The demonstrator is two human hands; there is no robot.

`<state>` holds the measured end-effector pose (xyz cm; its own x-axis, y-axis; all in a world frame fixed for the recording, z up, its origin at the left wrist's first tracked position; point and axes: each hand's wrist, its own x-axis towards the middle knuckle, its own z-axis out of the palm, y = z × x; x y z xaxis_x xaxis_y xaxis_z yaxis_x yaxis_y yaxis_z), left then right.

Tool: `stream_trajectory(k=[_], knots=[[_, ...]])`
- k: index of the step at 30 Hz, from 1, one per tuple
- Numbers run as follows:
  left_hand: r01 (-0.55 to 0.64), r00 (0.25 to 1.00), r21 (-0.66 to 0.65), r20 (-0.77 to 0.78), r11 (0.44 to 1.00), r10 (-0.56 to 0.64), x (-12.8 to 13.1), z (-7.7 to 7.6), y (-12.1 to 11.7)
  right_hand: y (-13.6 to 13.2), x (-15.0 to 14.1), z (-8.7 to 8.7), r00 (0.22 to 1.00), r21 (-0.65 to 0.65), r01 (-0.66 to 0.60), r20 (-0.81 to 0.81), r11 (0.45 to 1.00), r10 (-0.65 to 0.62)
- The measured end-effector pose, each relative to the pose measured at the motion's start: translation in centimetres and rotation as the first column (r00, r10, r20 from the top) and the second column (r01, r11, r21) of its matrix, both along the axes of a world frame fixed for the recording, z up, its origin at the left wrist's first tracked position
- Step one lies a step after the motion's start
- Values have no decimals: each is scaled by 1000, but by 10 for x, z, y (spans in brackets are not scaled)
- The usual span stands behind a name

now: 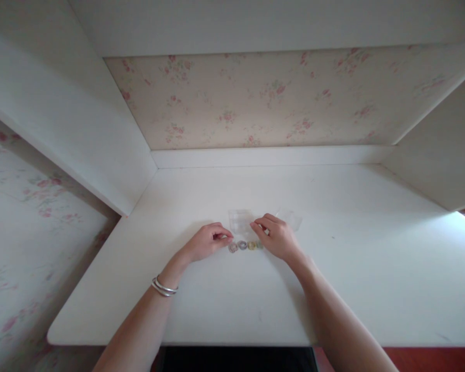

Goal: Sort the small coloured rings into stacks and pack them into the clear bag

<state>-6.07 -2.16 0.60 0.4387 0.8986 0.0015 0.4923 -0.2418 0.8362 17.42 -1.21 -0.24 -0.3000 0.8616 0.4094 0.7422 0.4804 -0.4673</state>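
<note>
Several small ring-shaped rolls lie side by side in a short row on the white desk [256,299]: a pinkish one [233,247], a grey-purple one [242,245], a yellow one [251,245], and a greenish one [259,245] partly covered by my right hand. Just behind the row is a clear plastic case or sheet [238,218]. My left hand [209,241] is closed in a pinch beside the pinkish roll and the case's near left corner. Over the case's right side, my right hand [275,235] pinches too. Whatever either hand holds is too small to make out.
A second clear plastic piece [295,220] lies beyond my right hand. White side panels [127,155] and a low back ledge [271,156] bound the desk. Behind it rises flowered wallpaper [236,98]; something black [238,359] shows below the front edge.
</note>
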Motion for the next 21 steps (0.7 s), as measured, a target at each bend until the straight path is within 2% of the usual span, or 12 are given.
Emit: stream_trajectory(k=[4, 8, 13, 16, 21], knots=[[-147, 989, 13, 27, 989, 147, 3, -3, 6, -17, -17, 4, 972, 33, -232, 52, 972, 230], [-270, 963, 31, 11, 962, 270, 13, -5, 16, -28, -27, 3, 925, 47, -367, 129, 929, 359], [-303, 949, 115, -49, 946, 310, 26, -2, 34, -29, -30, 0, 892, 42, -403, 242, 914, 382], [-294, 947, 181, -80, 939, 312, 31, -2, 44, -28, -31, -1, 888, 34, -401, 261, 916, 379], [-262, 941, 216, -157, 940, 299, 38, -6, 54, -30, -33, -3, 890, 38, -397, 261, 917, 374]])
